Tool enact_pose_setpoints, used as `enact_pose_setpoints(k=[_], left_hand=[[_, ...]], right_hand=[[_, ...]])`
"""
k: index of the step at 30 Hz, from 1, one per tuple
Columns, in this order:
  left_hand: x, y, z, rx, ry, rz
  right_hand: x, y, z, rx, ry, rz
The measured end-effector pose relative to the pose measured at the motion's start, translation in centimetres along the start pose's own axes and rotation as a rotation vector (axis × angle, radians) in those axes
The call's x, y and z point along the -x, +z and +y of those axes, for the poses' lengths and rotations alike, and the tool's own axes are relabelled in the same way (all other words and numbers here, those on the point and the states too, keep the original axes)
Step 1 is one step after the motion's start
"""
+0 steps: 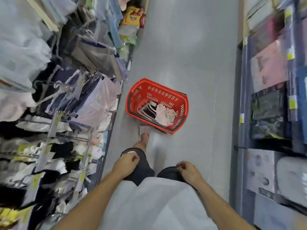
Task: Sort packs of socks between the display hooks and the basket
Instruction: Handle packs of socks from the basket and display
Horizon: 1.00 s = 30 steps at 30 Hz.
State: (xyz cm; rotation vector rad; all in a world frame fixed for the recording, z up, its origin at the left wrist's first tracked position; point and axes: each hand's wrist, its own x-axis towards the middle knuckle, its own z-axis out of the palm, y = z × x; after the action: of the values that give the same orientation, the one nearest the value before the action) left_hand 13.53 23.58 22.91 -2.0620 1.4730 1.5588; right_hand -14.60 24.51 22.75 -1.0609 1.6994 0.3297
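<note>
**Both hands free of socks, basket ahead**

Your left hand (127, 164) and right hand (188, 171) sit at the hems of your shorts (141, 166) with fingers curled. Neither carries a pack, and I cannot tell whether they pinch the cloth. The red basket (159, 92) stands on the floor (182, 47) just past your foot, near the display hooks (66, 87) on your left. That probably keeps the packs of socks (159, 112) lying inside it handy for hanging.

Pale shirt (149, 205), dark shorts (141, 165), perforated slipper (144, 128)
</note>
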Motion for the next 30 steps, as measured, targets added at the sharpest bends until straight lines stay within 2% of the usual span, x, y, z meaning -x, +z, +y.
enact_pose_setpoints(k=[5,8,11,15,19,25,30], left_hand=[[-11.4,-6.5,4.4,-0.107,-0.026,-0.138],[-18.9,-8.7,7.4,-0.162,0.002,-0.147],[-26.5,-8.4,9.9,-0.140,0.029,-0.132],[-37.2,-4.6,11.2,-0.078,-0.006,-0.105],[-47.2,2.1,10.4,0.040,-0.053,-0.132],[-58.8,11.5,6.7,0.172,-0.262,-0.128],[-64.5,15.5,5.4,0.293,-0.424,-0.035]], right_hand=[[-8.4,-3.9,-7.2,-0.173,-0.014,-0.024],[-14.3,-5.2,-10.6,-0.279,0.001,-0.030],[-20.8,-5.4,-11.9,-0.347,0.065,0.049],[-31.6,-4.5,-11.7,-0.474,0.147,0.118],[-43.2,-2.9,-8.4,-0.467,0.227,0.168],[-56.7,1.1,-4.0,-0.435,0.256,0.203],[-62.8,2.7,-2.6,-0.576,0.334,0.234]])
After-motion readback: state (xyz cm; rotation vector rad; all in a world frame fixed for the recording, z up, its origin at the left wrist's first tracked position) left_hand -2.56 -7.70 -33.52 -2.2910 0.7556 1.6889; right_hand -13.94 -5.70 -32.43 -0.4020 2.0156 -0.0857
